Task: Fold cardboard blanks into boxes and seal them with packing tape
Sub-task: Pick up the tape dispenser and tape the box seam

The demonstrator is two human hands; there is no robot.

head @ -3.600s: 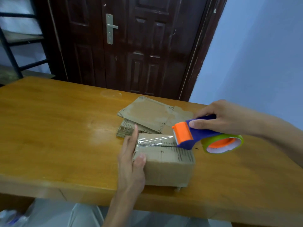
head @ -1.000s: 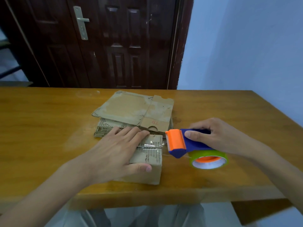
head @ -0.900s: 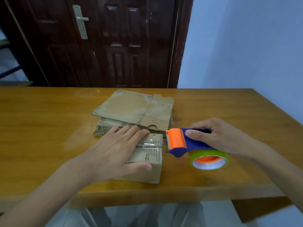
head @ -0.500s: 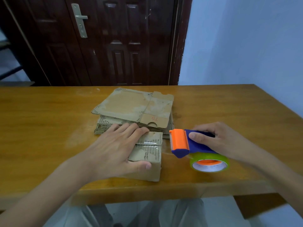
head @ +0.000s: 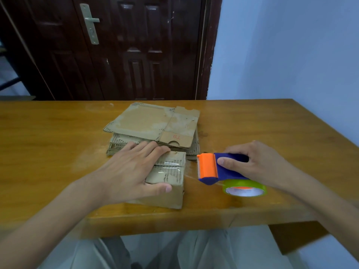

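One box [head: 169, 179], one tape gun [head: 219, 169], one stack of blanks [head: 155, 127] on the table [head: 48, 136].

Two hands work near the table's front edge: the left hand [head: 128, 171] lies flat on the box, fingers straight over its taped seam, thumb along the front side. The right hand [head: 260, 164] grips the tape gun just right of the box, a strip of clear tape running between them. How many blanks are in the stack behind the box is unclear.
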